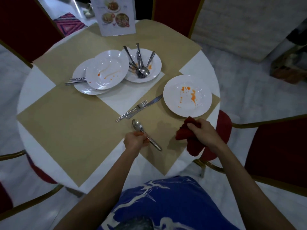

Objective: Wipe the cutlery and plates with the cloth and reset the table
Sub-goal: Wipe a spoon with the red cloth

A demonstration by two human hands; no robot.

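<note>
The left hand (pixel 135 141) is closed around the middle of a spoon (pixel 139 126). The spoon's bowl points away from the person and its handle end sticks out toward the body, low over the tan cover of the bench (pixel 66 127). I think it is held like this so that both ends are free for the cloth.

The right hand (pixel 203 132) grips a bunched red cloth (pixel 183 132) just beside the near edge of a white plate (pixel 187 103). That plate has orange sauce marks, so it is not wiped yet. The spoon and the cloth are near each other but do not touch.

A fork (pixel 142 103) and a knife (pixel 153 100) lie together on the bench between the spoon and this plate.

Farther away, two stacked plates (pixel 108 70) with sauce drops overlap a third plate (pixel 156 63) that carries a bundle of cutlery (pixel 141 63), probably collected there to wait for cleaning. Most of the task seems to be ahead. A menu card (pixel 116 15) stands at the far side.
</note>
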